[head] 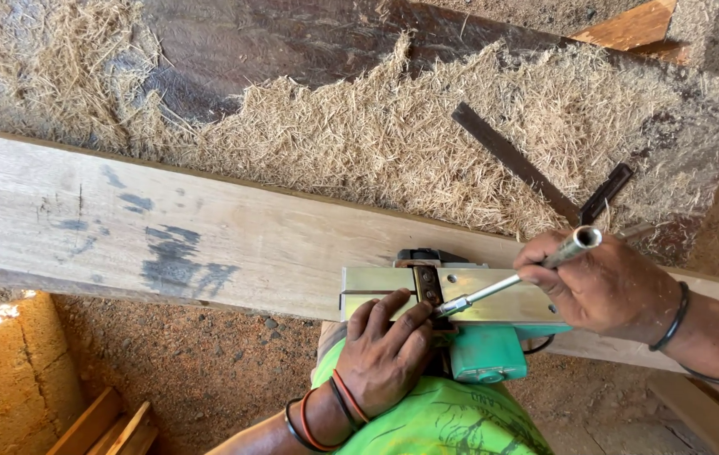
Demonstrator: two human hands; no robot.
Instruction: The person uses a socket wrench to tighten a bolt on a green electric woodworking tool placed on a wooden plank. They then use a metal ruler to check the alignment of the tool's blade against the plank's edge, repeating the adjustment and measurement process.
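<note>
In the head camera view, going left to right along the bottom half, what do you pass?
Yellowish block → wood offcuts → left hand on the planer's metal base → green planer body → right hand holding the socket wrench.

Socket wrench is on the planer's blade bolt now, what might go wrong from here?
The wrench could slip off the bolt, and the left hand fingers lie right beside the blade slot. The planer sits upside down on the plank edge, so a hard pull by the right hand might tip it.
</note>
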